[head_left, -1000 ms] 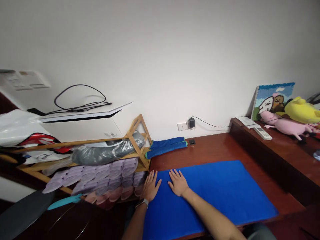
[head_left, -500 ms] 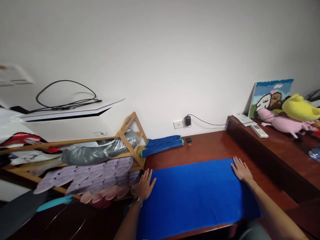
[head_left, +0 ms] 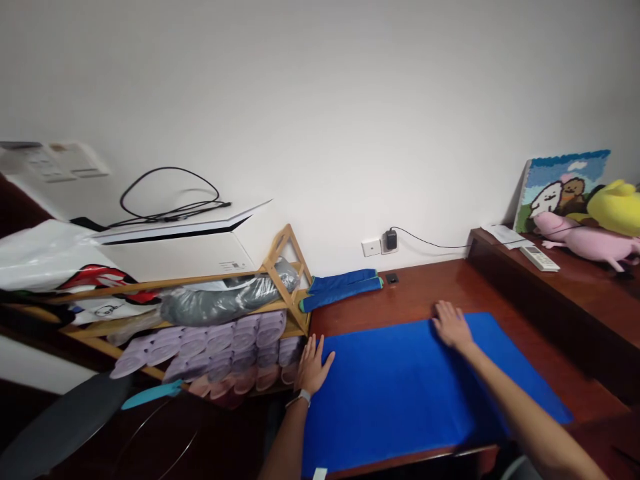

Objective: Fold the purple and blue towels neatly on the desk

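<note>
A blue cloth (head_left: 390, 393) lies spread flat over the front of the reddish-brown wooden desk (head_left: 425, 290). My left hand (head_left: 314, 367) rests at its far left corner, palm down with fingers stretched out; a watch is on that wrist. My right hand (head_left: 451, 325) lies open across the cloth's far edge, right of its middle, fingertips reaching onto the bare wood. Neither hand grips anything. Behind the cloth, by the wall, sits a folded blue cloth (head_left: 343, 287) with green edging. A small white tag (head_left: 320, 473) shows at the near left edge.
On the left, a wooden rack (head_left: 290, 280) bears a white box (head_left: 175, 257), a black cable and several lilac slippers (head_left: 220, 340). A plugged-in charger (head_left: 391, 239) is on the wall. The raised shelf at right carries a remote control (head_left: 540, 259) and plush toys (head_left: 587, 243).
My right hand has moved left along the cloth's far edge, away from its right corner. The left hand stays at the left corner. The camera view has turned slightly left.
</note>
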Demonstrator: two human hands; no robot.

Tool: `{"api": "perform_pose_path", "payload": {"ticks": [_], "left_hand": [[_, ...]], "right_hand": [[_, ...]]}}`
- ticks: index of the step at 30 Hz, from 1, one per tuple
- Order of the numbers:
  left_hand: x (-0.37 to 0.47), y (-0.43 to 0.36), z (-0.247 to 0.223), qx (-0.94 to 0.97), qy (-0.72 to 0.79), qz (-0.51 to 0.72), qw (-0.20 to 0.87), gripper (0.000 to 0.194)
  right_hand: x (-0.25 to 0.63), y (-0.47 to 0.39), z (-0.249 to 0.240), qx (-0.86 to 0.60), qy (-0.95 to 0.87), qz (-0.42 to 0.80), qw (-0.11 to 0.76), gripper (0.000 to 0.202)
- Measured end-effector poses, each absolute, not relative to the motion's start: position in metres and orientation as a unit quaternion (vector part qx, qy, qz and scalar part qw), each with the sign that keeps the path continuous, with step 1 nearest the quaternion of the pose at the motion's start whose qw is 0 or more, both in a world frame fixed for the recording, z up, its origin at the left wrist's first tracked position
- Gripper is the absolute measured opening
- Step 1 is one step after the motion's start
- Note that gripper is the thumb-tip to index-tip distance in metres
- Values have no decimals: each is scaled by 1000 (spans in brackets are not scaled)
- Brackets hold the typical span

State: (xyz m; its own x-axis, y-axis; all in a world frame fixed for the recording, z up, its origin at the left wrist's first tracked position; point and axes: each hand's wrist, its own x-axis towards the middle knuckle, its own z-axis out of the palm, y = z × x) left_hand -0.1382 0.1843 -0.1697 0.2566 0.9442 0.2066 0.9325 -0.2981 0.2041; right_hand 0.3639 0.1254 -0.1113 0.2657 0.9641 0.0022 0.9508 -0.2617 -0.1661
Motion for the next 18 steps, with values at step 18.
{"api": "perform_pose_path", "payload": {"ticks": [18], "left_hand": [[-136,187,-176,787,598,151,9,71]], "right_hand": [[344,114,-140,-729,-675,96,64,71]]}}
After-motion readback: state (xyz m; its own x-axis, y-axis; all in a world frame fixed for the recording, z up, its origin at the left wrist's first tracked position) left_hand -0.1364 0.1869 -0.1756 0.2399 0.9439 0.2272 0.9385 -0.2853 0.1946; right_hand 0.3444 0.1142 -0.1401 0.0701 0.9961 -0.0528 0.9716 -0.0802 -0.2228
